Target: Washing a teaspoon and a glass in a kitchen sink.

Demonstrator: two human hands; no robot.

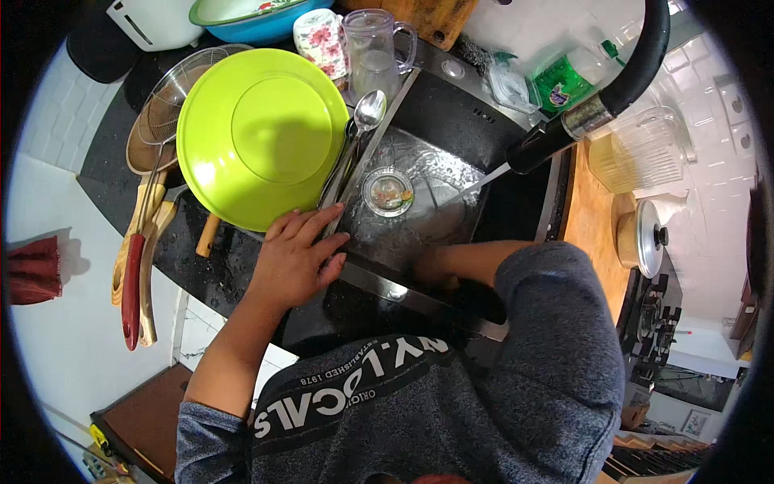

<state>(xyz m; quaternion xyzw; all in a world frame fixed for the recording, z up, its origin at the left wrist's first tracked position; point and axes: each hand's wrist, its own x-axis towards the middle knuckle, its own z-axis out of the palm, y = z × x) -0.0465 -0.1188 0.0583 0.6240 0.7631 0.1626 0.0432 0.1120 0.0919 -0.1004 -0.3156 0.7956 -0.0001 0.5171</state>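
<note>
My left hand point(302, 257) rests palm down at the sink's left rim, fingers a little apart. Its fingertips lie beside an upturned lime-green bowl point(266, 133) and the handles of some metal spoons point(370, 112). Down in the dark sink basin point(393, 236), my right hand point(432, 266) reaches low near the front wall. Shadow and blur hide its fingers, so I cannot tell what it holds. Water runs from the black faucet point(544, 145) into the basin. The drain strainer point(387, 192) has food scraps in it.
Left of the bowl lie a wire strainer point(181, 97) and wooden-handled utensils point(148, 260). A floral mug point(320, 42) and a clear plastic mug point(375, 54) stand behind. Green dish soap point(565, 81) is behind the faucet. At right are a ribbed pitcher point(641, 151) and a lidded pot point(644, 239).
</note>
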